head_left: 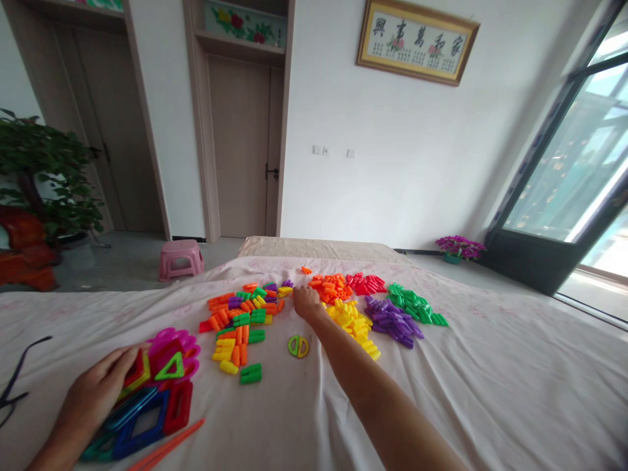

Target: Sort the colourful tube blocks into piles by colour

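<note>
My left hand [98, 386] is at the lower left, its fingers closed on the edge of red and yellow magnetic tiles [142, 373]. Around it lie a blue square tile frame [144, 422], a red tile [177, 407], a small green triangle [170, 367] and a magenta flower-shaped piece [193, 347]. My right hand [307, 302] reaches far forward, between the mixed-colour pieces [245, 314] and the orange pile [332, 288]. Its fingers are curled together; whatever they hold is hidden. Below that hand lies a green and yellow round piece [297, 347].
Sorted piles of yellow [350, 320], purple [392, 319], red [366, 284] and green bullet-shaped blocks [415, 303] lie right of my right hand. Orange sticks [169, 445] and glasses [17, 386] are at the lower left. A pink stool [181, 259] stands beyond the cloth-covered surface [466, 392].
</note>
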A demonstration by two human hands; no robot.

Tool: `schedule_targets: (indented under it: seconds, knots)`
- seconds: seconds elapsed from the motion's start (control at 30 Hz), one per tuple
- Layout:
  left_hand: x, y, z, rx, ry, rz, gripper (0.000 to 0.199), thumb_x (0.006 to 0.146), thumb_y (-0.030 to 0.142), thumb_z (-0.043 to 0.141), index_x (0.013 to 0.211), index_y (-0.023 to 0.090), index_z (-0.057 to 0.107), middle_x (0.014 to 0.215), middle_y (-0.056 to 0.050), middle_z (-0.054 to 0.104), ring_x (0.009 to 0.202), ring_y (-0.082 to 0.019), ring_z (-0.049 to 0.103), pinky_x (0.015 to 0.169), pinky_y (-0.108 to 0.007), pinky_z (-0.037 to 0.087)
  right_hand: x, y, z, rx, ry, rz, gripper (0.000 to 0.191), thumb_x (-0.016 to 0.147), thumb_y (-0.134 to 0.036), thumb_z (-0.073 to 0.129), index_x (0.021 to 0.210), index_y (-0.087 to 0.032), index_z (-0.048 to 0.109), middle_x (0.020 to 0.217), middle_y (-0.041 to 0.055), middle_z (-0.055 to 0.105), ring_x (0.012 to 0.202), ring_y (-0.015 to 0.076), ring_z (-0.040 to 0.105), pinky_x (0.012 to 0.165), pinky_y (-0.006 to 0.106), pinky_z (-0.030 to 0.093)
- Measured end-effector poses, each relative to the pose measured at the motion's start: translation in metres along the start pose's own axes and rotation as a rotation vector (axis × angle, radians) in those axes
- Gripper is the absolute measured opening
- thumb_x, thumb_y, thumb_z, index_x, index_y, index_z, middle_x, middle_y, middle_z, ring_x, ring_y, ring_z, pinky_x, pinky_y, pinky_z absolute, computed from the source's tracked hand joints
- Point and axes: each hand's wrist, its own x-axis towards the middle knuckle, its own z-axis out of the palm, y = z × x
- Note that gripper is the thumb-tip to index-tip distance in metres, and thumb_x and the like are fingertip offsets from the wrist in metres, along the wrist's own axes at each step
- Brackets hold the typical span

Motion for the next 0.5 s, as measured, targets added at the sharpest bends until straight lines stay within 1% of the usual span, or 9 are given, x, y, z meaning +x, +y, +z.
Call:
schedule_targets:
  seconds: [0.07, 0.1, 0.17, 0.27, 0.37, 0.5]
  knots:
    - [-0.001, 0.004, -0.001, -0.057, -0.054, -0.069, 0.048, 0.086, 0.053, 0.043, 0.108, 0.021, 0.072, 0.108, -0.003, 0.076, 0.104, -0.025, 0.068, 0.094, -0.031, 0.051, -0.006, 0.0, 0.001, -0.001, 0.024, -0.003, 0.041, 0.093, -0.01, 0.038, 0.13, -0.006, 0.055, 0.126, 0.0267, 0.058, 0.117, 0.0335, 0.057, 0.092, 0.045, 0.046]
    - [-0.002, 0.005, -0.002, -0.076, -0.073, -0.1, 0.049, 0.085, 0.053, 0.044, 0.109, 0.021, 0.072, 0.11, -0.003, 0.076, 0.107, -0.026, 0.067, 0.097, -0.032, 0.049, -0.009, 0.0, 0.001, 0.001, 0.031, -0.01, 0.041, 0.093, -0.011, 0.038, 0.13, -0.006, 0.055, 0.126, 0.0267, 0.058, 0.116, 0.0334, 0.057, 0.092, 0.045, 0.046]
    - [-0.002, 0.006, -0.002, -0.093, -0.091, -0.141, 0.05, 0.085, 0.056, 0.044, 0.109, 0.022, 0.071, 0.111, -0.003, 0.075, 0.108, -0.027, 0.066, 0.098, -0.034, 0.048, -0.015, 0.002, -0.002, 0.011, 0.028, -0.037, 0.038, 0.09, -0.013, 0.046, 0.127, -0.009, 0.058, 0.123, 0.0246, 0.06, 0.111, 0.0324, 0.06, 0.089, 0.042, 0.048]
    - [-0.001, 0.004, -0.002, -0.091, -0.1, -0.188, 0.052, 0.084, 0.059, 0.042, 0.109, 0.022, 0.071, 0.109, -0.004, 0.075, 0.106, -0.028, 0.067, 0.094, -0.033, 0.049, -0.02, 0.01, -0.012, 0.036, 0.024, -0.087, 0.036, 0.082, -0.018, 0.059, 0.119, -0.017, 0.064, 0.117, 0.0159, 0.064, 0.102, 0.0279, 0.063, 0.083, 0.035, 0.049]
    - [-0.001, 0.003, -0.001, -0.089, -0.104, -0.173, 0.051, 0.085, 0.058, 0.042, 0.11, 0.023, 0.07, 0.11, -0.003, 0.075, 0.106, -0.027, 0.067, 0.096, -0.032, 0.048, -0.022, 0.026, -0.026, 0.05, 0.086, -0.08, 0.04, 0.081, -0.016, 0.057, 0.12, -0.022, 0.063, 0.118, 0.0109, 0.064, 0.104, 0.0247, 0.062, 0.081, 0.031, 0.048]
    - [-0.001, 0.003, -0.002, -0.085, -0.089, -0.145, 0.05, 0.085, 0.055, 0.044, 0.11, 0.021, 0.07, 0.112, -0.005, 0.074, 0.108, -0.027, 0.065, 0.099, -0.034, 0.046, -0.018, 0.056, -0.048, 0.046, 0.183, 0.006, 0.044, 0.083, -0.01, 0.05, 0.124, -0.021, 0.06, 0.121, 0.011, 0.061, 0.109, 0.024, 0.058, 0.086, 0.031, 0.045]
